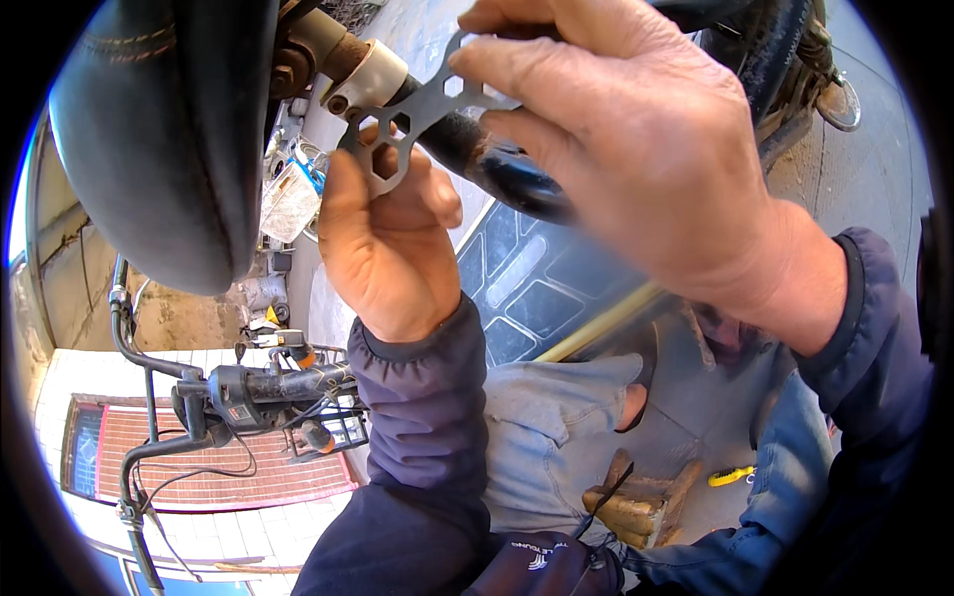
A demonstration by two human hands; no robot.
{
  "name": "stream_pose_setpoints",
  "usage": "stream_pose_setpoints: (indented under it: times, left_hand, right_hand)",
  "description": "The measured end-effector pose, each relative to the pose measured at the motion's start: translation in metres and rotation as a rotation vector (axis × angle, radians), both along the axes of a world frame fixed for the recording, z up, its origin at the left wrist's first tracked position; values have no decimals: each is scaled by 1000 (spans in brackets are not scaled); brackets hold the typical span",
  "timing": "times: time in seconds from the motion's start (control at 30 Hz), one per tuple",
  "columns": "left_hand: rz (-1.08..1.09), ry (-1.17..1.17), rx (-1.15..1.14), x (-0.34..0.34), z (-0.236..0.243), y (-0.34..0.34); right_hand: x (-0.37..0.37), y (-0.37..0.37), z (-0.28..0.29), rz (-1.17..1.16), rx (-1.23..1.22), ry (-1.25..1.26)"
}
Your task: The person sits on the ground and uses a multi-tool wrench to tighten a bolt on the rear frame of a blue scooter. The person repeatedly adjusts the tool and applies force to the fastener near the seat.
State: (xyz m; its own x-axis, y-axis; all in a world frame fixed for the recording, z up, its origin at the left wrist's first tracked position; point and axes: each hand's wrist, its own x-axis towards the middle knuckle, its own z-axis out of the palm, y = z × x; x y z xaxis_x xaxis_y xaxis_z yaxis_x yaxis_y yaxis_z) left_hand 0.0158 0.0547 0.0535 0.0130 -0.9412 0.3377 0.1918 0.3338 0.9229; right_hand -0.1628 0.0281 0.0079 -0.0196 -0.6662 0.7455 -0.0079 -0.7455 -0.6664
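A flat grey dogbone-shaped multi-hole wrench (431, 107) is held at both ends, beside the clamp under a bike seat. My left hand (396, 253), palm up, grips the lower end between thumb and fingers; some of those fingers are hidden behind it. From above, my right hand (636, 149) pinches the upper end with bent fingers. Close to the wrench is a pale metal clamp (372, 77) with a bolt, around the seat post. A large black padded seat (164, 139) hangs at upper left. Whether the wrench touches the bolt, I cannot tell.
A black frame tube (532, 187) runs behind my right hand. Below lies a dark patterned panel (517, 283) with a yellow bar (601, 323). Black handlebars (189, 382) stand at left, a white basket (289, 204) beyond. A wooden stool (631, 512) and yellow-handled tool (730, 477) are lower right.
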Motion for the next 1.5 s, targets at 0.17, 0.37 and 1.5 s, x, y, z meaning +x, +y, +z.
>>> stream_pose_setpoints:
  times: [0.17,0.37,1.5]
  left_hand:
    - [-89,-98,-73,9,3,-3]
    - [-75,-37,-115,11,7,-12]
    - [219,-219,-320,11,5,-16]
  right_hand:
    - [-4,-3,1,49,29,4]
    - [-9,-8,4,102,46,9]
    - [-5,-15,11,49,2,8]
